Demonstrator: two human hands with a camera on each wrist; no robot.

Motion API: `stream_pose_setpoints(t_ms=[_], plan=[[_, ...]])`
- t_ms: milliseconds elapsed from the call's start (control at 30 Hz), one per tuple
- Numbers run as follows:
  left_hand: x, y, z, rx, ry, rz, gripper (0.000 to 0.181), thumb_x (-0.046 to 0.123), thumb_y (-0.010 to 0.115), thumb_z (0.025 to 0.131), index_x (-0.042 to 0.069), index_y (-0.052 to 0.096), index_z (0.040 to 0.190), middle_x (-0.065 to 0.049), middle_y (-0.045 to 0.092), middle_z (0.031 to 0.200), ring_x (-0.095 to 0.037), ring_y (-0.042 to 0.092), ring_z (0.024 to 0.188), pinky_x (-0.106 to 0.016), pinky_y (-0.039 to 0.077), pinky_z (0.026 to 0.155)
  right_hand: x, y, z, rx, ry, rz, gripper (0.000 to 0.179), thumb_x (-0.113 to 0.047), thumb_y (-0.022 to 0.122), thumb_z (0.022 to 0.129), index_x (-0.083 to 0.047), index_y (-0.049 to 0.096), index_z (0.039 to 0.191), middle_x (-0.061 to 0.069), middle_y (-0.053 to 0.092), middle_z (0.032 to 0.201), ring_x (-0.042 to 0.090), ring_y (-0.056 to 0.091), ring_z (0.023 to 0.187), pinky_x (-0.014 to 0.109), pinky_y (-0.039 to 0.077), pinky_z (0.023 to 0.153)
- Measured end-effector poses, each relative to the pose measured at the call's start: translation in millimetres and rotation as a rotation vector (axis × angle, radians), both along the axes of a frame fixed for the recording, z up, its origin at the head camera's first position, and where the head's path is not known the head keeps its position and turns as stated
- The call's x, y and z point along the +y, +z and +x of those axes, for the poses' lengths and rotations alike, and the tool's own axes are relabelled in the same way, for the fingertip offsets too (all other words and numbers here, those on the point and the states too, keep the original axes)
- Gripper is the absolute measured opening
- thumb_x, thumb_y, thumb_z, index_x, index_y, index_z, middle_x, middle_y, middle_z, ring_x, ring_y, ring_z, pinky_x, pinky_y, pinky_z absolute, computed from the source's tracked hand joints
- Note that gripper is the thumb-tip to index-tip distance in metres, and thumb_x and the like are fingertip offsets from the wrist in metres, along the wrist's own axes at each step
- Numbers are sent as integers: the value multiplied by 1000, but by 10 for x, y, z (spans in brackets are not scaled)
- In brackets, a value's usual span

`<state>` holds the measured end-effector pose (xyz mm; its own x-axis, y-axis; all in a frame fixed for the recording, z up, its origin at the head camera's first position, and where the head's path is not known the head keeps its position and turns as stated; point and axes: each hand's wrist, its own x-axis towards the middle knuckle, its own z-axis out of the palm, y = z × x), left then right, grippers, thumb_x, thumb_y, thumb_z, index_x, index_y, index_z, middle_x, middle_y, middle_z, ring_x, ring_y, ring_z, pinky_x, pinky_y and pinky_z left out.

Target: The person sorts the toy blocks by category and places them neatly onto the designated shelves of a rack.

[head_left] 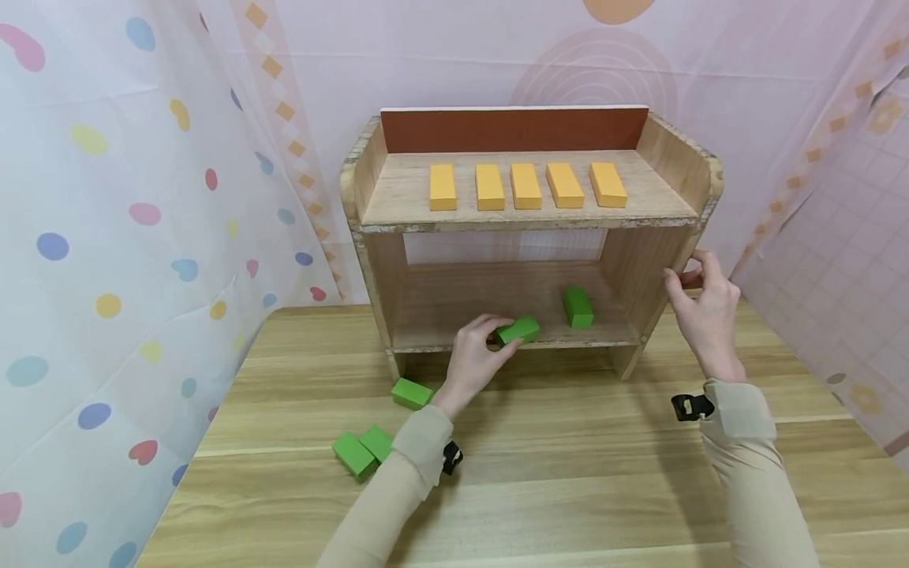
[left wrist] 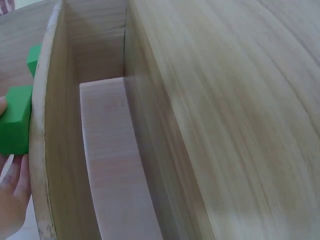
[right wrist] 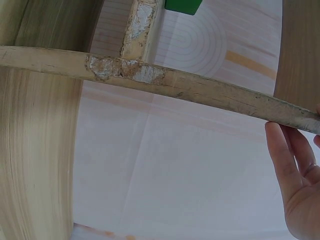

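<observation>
My left hand [head_left: 474,356] pinches a green block [head_left: 520,330] between thumb and fingers at the front edge of the lower shelf. In the left wrist view that green block [left wrist: 17,120] shows at the left, with the fingers partly cut off by the frame. A second green block [head_left: 578,308] stands on the same shelf, farther right. At the right side of the wooden shelf unit [head_left: 656,288], my right hand [head_left: 706,312] touches the side panel's edge with its fingertips. The right wrist view shows those fingers [right wrist: 282,155] against the worn edge.
Several yellow blocks [head_left: 525,187] stand in a row on the upper shelf [head_left: 405,177]. On the wooden table [head_left: 568,465], green blocks [head_left: 353,455] lie left of the unit, one [head_left: 411,394] near its left foot. Patterned curtains [head_left: 177,197] hang behind and beside.
</observation>
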<state>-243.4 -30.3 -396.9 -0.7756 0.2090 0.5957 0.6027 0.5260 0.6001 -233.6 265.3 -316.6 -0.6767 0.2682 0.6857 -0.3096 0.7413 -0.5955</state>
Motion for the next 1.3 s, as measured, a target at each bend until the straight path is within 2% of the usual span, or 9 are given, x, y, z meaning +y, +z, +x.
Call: stream_pose_setpoints(t_ms=[133,300,400,533,700,833,1033,1133,1300], plan=[[18,-9,9,7,2,-31,29,18,69,86,1,68,110,-13,68,106,-20,67,86,-23,57,68,-4,-1,-1,-2,3,2,28,-18,60,91,-1,57,113,22,63,75,-23,38,59,-2,32,53],[-43,-27,36,27,-58,-64,33,9,65,86,0,64,118,-14,65,115,-23,67,97,-29,58,79,-3,4,-5,5,2,1,28,-18,60,91,0,58,113,23,63,75,-23,38,59,-2,32,53],[-74,-50,47,60,-72,-85,33,6,63,86,0,64,118,-14,64,118,-25,65,102,-31,57,83,-1,11,-5,9,0,1,28,-18,60,90,-1,58,113,23,63,74,-23,38,58,-2,32,52],[-53,-83,45,134,-52,-123,30,6,65,86,0,65,115,-15,64,117,-26,65,104,-30,57,83,-2,15,-1,5,1,2,29,-18,60,90,-1,58,113,23,63,74,-23,38,58,-2,32,52],[61,-96,42,213,-1,-187,27,10,69,86,1,67,111,-15,65,114,-25,65,102,-27,57,81,-8,15,12,-8,2,-4,30,-19,60,91,-1,58,114,23,64,75,-22,39,59,-2,33,53],[186,-89,60,250,47,-288,29,16,67,88,5,66,114,-13,62,115,-24,64,101,-26,57,83,-4,11,10,-5,2,-5,29,-20,60,91,-1,58,114,23,64,75,-23,39,58,-2,33,53],[312,-71,118,342,125,-544,39,26,63,92,11,58,127,-12,56,120,-21,60,100,-24,56,77,1,3,7,1,0,3,29,-19,60,91,-1,58,113,22,63,74,-22,38,57,-1,32,51],[314,-80,144,409,149,-630,44,27,63,91,13,54,132,-12,56,126,-23,59,109,-27,55,82,-1,5,11,-2,1,3,29,-20,60,91,-1,58,113,22,64,75,-22,38,57,-1,32,51],[275,-136,159,575,138,-719,47,25,64,89,13,54,133,-7,55,134,-22,54,123,-32,51,95,-3,11,13,-6,0,-6,29,-19,59,91,-1,58,113,23,64,75,-23,39,59,-3,33,53]])
